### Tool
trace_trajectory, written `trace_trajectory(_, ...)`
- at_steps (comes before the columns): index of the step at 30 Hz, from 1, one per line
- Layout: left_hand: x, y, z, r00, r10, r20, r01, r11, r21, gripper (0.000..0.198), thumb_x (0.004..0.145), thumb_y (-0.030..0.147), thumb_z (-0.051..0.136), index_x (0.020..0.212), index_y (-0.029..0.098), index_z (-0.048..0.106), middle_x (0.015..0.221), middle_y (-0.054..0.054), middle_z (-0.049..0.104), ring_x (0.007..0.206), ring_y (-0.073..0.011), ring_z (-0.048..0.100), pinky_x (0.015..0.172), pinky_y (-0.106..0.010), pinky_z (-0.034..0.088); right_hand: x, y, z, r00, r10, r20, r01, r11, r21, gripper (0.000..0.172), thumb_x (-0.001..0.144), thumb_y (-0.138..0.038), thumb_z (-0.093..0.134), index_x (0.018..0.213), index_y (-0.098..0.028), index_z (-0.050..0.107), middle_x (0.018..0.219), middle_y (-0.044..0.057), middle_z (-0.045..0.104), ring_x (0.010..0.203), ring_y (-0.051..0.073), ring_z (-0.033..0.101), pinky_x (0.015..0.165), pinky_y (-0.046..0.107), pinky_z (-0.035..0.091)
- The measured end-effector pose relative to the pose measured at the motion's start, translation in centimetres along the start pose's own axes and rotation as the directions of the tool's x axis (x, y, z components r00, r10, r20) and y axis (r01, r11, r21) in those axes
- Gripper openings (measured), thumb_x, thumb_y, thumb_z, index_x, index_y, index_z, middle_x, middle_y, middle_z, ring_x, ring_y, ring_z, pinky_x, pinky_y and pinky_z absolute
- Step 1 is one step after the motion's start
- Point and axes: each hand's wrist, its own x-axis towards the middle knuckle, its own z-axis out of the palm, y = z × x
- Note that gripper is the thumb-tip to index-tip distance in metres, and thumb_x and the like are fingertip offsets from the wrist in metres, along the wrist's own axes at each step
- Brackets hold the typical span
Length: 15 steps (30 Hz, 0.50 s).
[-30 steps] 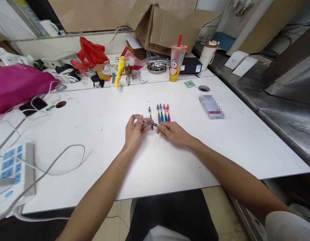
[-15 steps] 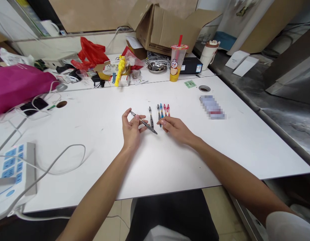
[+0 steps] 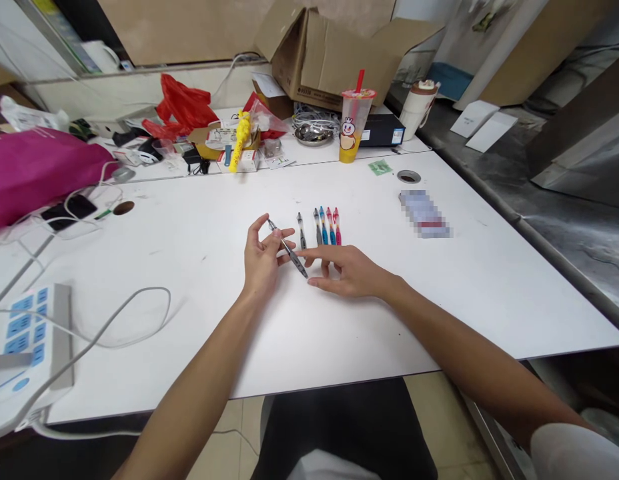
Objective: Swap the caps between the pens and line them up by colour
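A black-and-clear pen (image 3: 292, 254) slants down to the right in my left hand (image 3: 262, 261), gripped between thumb and fingers. Beside its lower end is my right hand (image 3: 347, 270), thumb and index finger apart; the index fingertip is at the pen's dark grip, and whether it touches I cannot tell. Just beyond the hands, another black pen (image 3: 301, 228) lies on the white table (image 3: 199, 320). To its right lies a row of pens: a dark grey pen (image 3: 317, 225), blue pens (image 3: 323, 223) and a red pen (image 3: 337, 223). My right fingers partly cover the lone black pen's near end.
A phone (image 3: 424, 213), a roll of tape (image 3: 408, 177) and a green packet (image 3: 379, 167) lie to the right. At the back stand a drink cup (image 3: 354, 127) and a cardboard box (image 3: 334, 57). A power strip (image 3: 34, 340) with a cable sits at left.
My right hand has opened its thumb and index finger and moved slightly left and nearer, to the held pen's lower end. The held pen has tilted a little steeper.
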Motion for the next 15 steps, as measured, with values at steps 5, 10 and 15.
trace_trajectory(5,-0.1,-0.1,0.2,0.997,-0.059,0.052,0.058,0.998,0.012,0.064,0.088,0.040,0.077,0.143,0.030,0.047,0.116,-0.011,0.076,0.090,-0.0205,0.075,0.069,-0.030,0.061,-0.1,0.4,0.7,0.989,-0.145,0.002,0.145,0.987,-0.072,0.037,0.098,-0.038,0.061,0.135,-0.031,0.066,0.118,0.004,0.075,0.090,0.018,0.069,0.080,0.034,0.054)
trace_trajectory(10,0.0,-0.5,0.1,0.998,-0.057,0.015,0.056,0.998,0.033,0.049,0.092,0.039,0.073,0.136,0.025,0.056,0.134,-0.016,0.067,0.109,-0.0244,0.072,0.080,-0.033,0.061,0.1,1.4,0.5,0.989,-0.088,-0.120,0.059,0.972,-0.229,0.038,0.101,-0.041,0.056,0.136,-0.030,0.067,0.123,0.007,0.074,0.108,0.024,0.067,0.093,0.041,0.053)
trace_trajectory(15,0.2,-0.6,-0.1,0.998,-0.051,0.023,0.049,0.994,0.095,0.018,0.094,0.031,0.067,0.109,0.021,0.071,0.126,-0.014,0.070,0.099,-0.0202,0.073,0.071,-0.027,0.059,0.8,2.6,0.0,0.988,-0.054,-0.146,-0.009,0.918,-0.397,0.039,0.103,-0.041,0.052,0.133,-0.024,0.070,0.112,0.011,0.076,0.101,0.028,0.062,0.093,0.047,0.049)
